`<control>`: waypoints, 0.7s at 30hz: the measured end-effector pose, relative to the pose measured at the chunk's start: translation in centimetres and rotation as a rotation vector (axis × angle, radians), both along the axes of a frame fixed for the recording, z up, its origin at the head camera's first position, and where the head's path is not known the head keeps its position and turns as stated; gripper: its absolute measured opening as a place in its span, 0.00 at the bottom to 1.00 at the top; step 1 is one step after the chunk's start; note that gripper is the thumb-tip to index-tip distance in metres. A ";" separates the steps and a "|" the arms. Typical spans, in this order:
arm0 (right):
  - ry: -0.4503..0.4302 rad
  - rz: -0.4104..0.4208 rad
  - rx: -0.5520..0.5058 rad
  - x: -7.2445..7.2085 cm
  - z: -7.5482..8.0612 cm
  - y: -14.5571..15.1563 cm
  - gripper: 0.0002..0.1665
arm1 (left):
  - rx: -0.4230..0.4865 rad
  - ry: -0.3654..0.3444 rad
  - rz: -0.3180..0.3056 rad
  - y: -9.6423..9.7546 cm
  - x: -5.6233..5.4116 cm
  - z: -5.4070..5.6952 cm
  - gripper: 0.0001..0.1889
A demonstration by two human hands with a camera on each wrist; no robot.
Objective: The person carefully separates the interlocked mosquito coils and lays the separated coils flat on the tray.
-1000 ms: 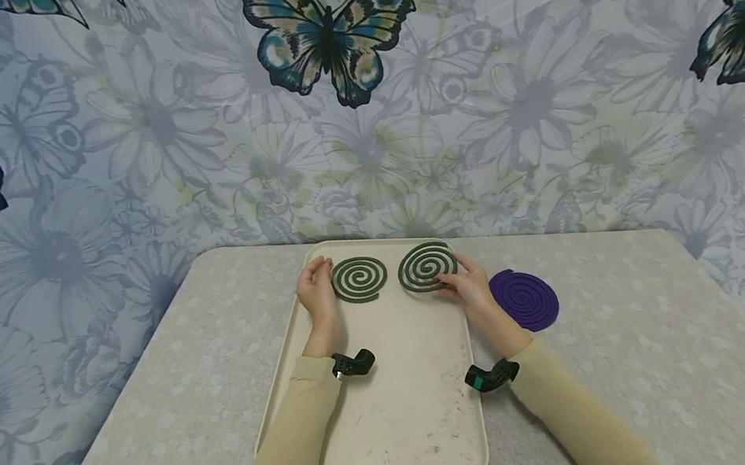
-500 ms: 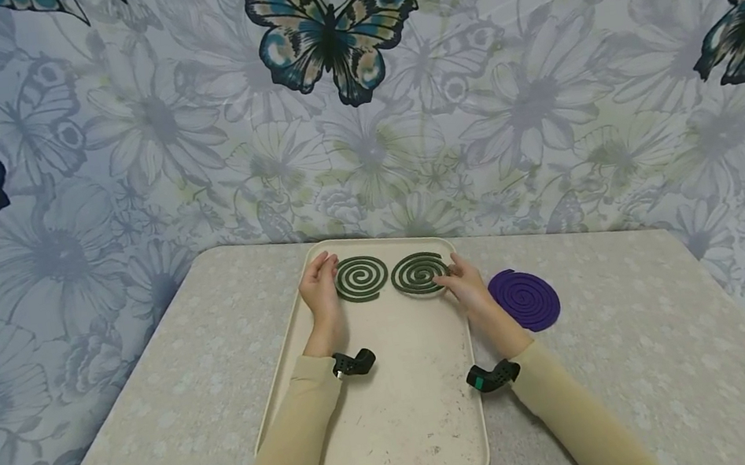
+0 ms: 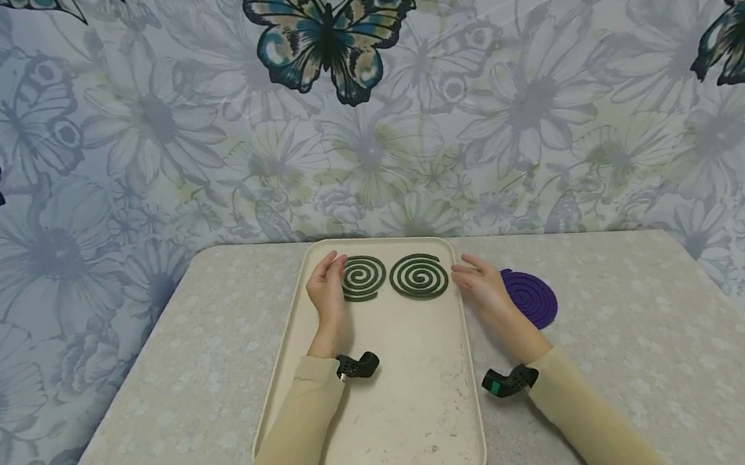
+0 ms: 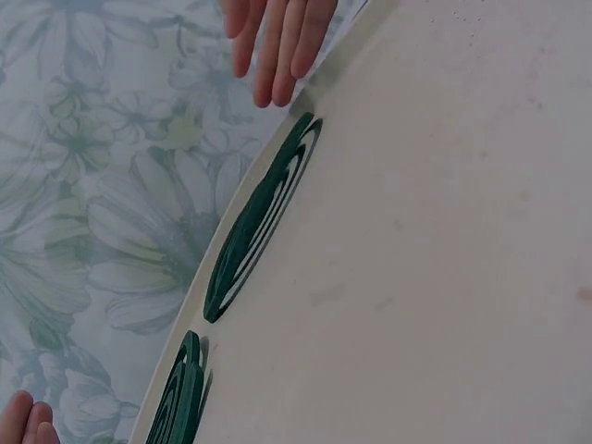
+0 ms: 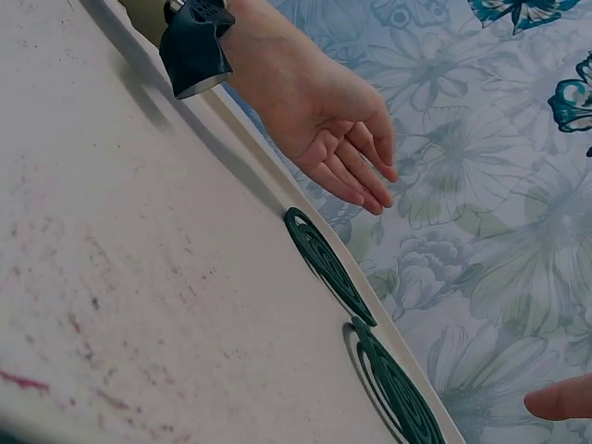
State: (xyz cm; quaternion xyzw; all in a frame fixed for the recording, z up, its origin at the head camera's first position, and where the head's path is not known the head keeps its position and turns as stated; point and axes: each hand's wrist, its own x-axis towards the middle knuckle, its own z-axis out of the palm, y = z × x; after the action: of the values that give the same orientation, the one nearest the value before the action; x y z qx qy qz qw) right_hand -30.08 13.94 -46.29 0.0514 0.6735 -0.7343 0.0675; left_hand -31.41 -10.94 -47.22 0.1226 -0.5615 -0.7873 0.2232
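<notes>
Two dark green flat spiral coils lie side by side at the far end of a cream tray [image 3: 380, 390]: a left green coil [image 3: 366, 276] and a right green coil [image 3: 418, 277]. My left hand [image 3: 329, 294] is beside the left coil, covering its left edge in the head view, fingers extended and loosely bent. Just right of the right coil, at the tray's rim, is my right hand [image 3: 488, 292], relaxed and holding nothing. The right wrist view shows my left hand [image 5: 338, 139] with straight, empty fingers. Part of a purple spiral coil [image 3: 534, 299] is hidden behind my right hand.
The tray has a raised rim, and reddish specks mark its near right part. It stands on a pale patterned table [image 3: 619, 357]. Behind the table's far edge hangs a butterfly-and-flower backdrop [image 3: 363, 162]. Each wrist wears a black camera band.
My right hand has lowered the right green coil flat onto the tray, let go and drawn back to the right. My left hand has shifted slightly right over the left coil's edge.
</notes>
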 end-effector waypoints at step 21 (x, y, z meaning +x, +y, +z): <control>0.027 -0.119 0.053 2.5 0.6 9.2 0.31 | -0.057 -0.069 -0.423 11.9 3.7 0.6 0.21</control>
State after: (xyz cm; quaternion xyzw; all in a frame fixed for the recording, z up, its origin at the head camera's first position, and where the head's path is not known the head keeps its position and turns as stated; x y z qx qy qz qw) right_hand -27.54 23.13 -45.69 0.0832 0.6892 -0.7196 0.0130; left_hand -27.73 0.92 -46.66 0.0224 -0.6042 -0.7957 0.0368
